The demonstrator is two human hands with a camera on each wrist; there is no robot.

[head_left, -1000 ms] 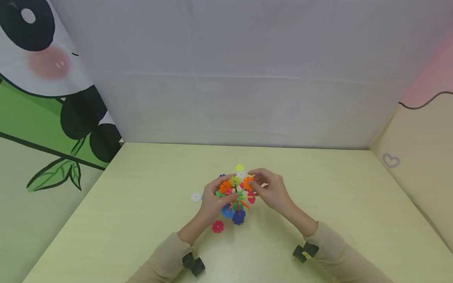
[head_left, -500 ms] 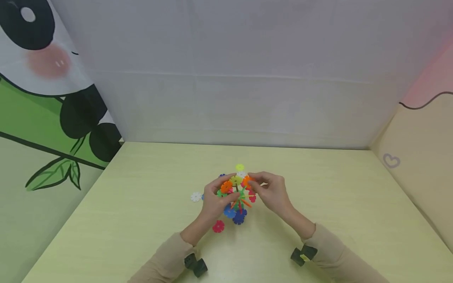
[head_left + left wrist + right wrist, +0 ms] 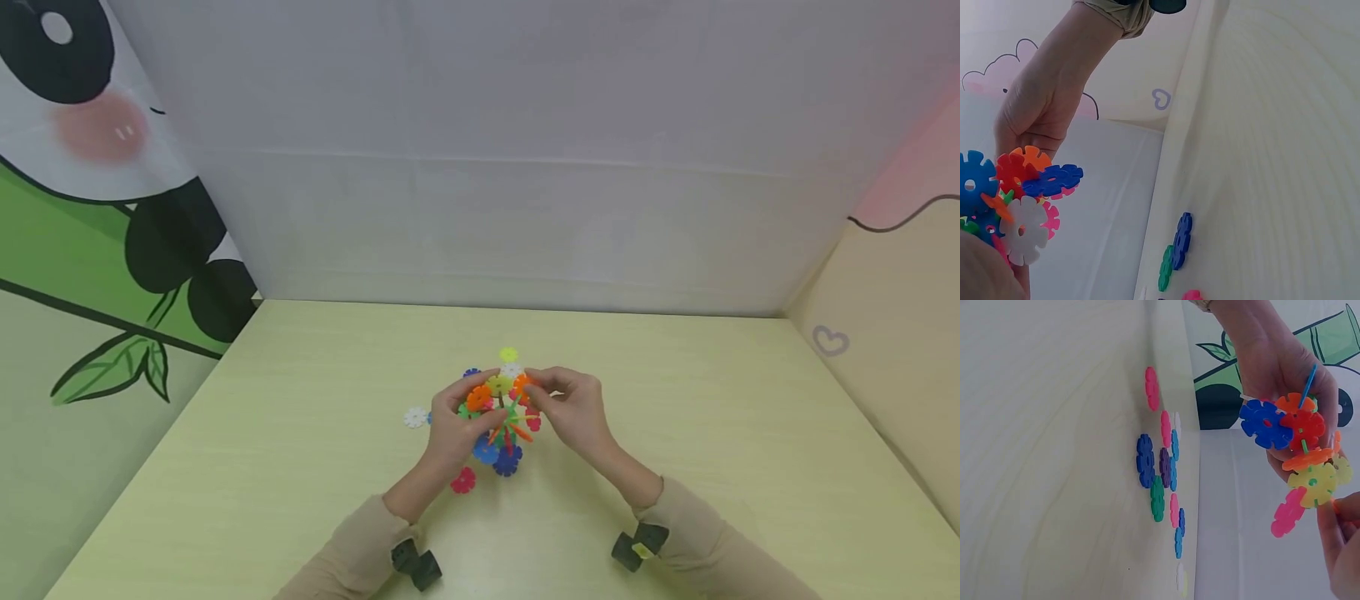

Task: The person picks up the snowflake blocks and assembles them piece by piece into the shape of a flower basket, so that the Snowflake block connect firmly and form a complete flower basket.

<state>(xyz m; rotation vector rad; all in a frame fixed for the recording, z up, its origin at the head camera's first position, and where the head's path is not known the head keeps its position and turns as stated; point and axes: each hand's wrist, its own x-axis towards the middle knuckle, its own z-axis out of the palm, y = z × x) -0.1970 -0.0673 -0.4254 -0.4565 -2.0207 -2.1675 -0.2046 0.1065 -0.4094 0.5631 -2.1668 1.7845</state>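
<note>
Head view: my two grips meet over the middle of the bench (image 3: pixel 225 467), one on each side of a cluster of flower-shaped discs (image 3: pixel 1305 430). My left grip (image 3: pixel 452 425) is clamped on the cluster from the left, fingers over the far side and thumb over the near side. My right grip (image 3: pixel 577 408) pinches an orange disc (image 3: pixel 521 385) at the cluster's right; I cannot tell whether it is joined on. From my right wrist, I see the cluster clear of the bench. Beneath and around it I have loose ones lying flat: a white disc (image 3: pixel 415 417) left, a pinkish-red disc (image 3: pixel 463 480) near, a yellow disc (image 3: pixel 509 355) far.
</note>
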